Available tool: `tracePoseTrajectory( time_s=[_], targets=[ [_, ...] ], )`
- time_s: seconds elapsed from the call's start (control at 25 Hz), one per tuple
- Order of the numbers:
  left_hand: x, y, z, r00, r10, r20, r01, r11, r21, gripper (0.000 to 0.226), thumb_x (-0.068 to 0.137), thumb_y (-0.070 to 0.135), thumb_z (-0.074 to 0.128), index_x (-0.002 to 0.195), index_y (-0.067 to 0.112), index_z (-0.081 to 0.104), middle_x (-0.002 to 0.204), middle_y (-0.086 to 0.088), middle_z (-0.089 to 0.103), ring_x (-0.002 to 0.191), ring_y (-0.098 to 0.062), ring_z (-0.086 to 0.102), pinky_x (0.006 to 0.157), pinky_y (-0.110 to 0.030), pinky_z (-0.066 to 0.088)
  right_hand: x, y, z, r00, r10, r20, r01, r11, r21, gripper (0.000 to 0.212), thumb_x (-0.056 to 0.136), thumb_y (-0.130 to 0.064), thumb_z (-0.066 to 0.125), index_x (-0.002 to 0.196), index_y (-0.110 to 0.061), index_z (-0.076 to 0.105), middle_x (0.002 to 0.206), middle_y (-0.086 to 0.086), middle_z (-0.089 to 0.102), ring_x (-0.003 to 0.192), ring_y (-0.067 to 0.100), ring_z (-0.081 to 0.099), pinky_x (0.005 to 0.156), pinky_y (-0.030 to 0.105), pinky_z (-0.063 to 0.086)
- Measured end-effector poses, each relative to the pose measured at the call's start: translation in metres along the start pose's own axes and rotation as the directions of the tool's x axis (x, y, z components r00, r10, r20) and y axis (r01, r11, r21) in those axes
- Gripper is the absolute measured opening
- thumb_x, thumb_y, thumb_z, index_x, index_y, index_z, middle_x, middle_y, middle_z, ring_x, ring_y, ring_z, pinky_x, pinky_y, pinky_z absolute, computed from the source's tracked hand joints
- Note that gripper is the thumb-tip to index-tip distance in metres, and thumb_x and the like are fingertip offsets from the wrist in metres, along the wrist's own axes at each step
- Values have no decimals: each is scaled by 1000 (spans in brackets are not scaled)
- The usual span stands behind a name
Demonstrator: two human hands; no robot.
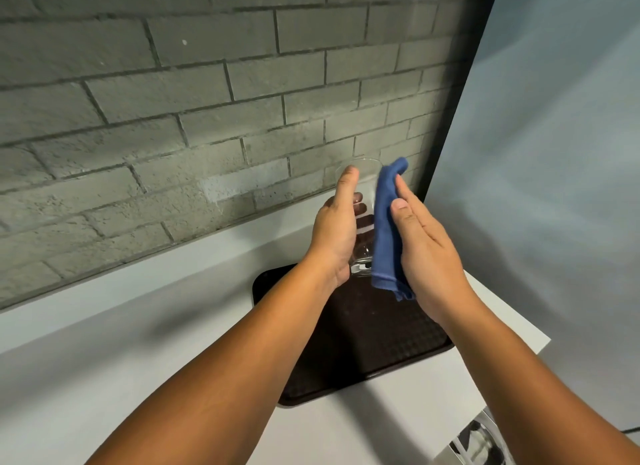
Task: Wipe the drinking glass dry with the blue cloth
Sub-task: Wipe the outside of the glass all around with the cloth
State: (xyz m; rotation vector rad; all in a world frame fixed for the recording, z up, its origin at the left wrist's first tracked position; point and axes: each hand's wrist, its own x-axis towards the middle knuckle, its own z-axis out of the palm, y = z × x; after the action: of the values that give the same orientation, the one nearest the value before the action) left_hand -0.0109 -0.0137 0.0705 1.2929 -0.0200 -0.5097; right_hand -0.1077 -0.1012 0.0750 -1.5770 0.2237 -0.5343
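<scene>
Wiping is underway: left hand is wrapping the clear drinking glass from the side, thumb up along the wall, fingers showing through it, holding it above the dark tray. Right hand is pressing the folded blue cloth flat against the glass's outer wall, thumb pinning it. Next move probably needs rotating the glass and reaching inside. Glass is smooth, slightly tapered; cloth is soft, matte; tray surface is finely gridded.
</scene>
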Motion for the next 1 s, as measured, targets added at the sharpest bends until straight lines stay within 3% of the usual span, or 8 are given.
tracePoseTrajectory(
  time_s=[0.08,0.24,0.4,0.56,0.68,0.76,0.88,1.0],
  targets=[
    [-2,-4,1,1000,2,3,-2,1000,4,105,80,90,72,144,7,70,117,-15,86,100,-31,87,89,-48,70,2,2,-2,998,-67,12,68,989,-131,45,116,-35,44,161,-37,46,164,-19,51,149,-5,48,123,18,37],
    [-3,-11,0,999,17,45,-17,1000,-9,130,46,81,103,142,0,68,124,-26,85,109,-42,87,93,-53,72,7,8,0,999,48,-20,-48,998,36,41,116,-32,45,156,-32,56,149,-18,66,130,-11,64,112,15,49],
    [-1,-10,-6,998,-6,65,9,999,-51,90,70,74,90,131,9,78,103,-6,91,89,-22,89,71,-35,69,4,10,0,998,-43,50,49,990,-129,49,117,-33,44,165,-32,41,165,-15,51,146,-4,52,120,21,43],
    [-2,-12,-7,998,-25,49,29,997,-70,63,88,70,79,116,13,81,88,0,88,79,-16,86,63,-31,67,13,11,1,988,144,51,-149,983,107,44,115,-35,44,151,-17,61,124,-1,83,109,7,80,94,27,63],
    [-6,-12,-6,1000,-6,-7,6,997,-74,90,76,78,84,128,5,74,108,-16,88,93,-28,90,83,-48,74,8,8,4,997,57,45,-54,997,-58,42,114,-36,48,157,-36,54,141,-27,69,128,-13,64,105,11,50],
    [-9,-11,-4,999,41,17,-40,997,-67,109,61,75,93,136,0,69,124,-25,85,106,-37,88,92,-54,73,10,11,1,997,64,49,-62,997,-40,36,115,-37,48,146,-34,64,139,-20,74,125,-7,69,101,11,54],
    [-6,-11,-8,999,50,19,-50,999,-22,92,67,68,97,123,2,67,109,-14,84,82,-18,84,69,-31,67,14,18,2,978,210,4,-210,972,102,34,116,-37,43,120,-24,75,108,-6,86,103,6,82,86,23,64],
    [-5,-9,-9,1000,2,22,-1,1000,-26,76,70,71,92,113,12,71,93,-4,80,77,-17,79,71,-32,63,7,14,11,978,207,-8,-202,963,177,33,117,-30,42,135,-26,70,127,-3,81,121,10,76,107,29,57]
  ],
)
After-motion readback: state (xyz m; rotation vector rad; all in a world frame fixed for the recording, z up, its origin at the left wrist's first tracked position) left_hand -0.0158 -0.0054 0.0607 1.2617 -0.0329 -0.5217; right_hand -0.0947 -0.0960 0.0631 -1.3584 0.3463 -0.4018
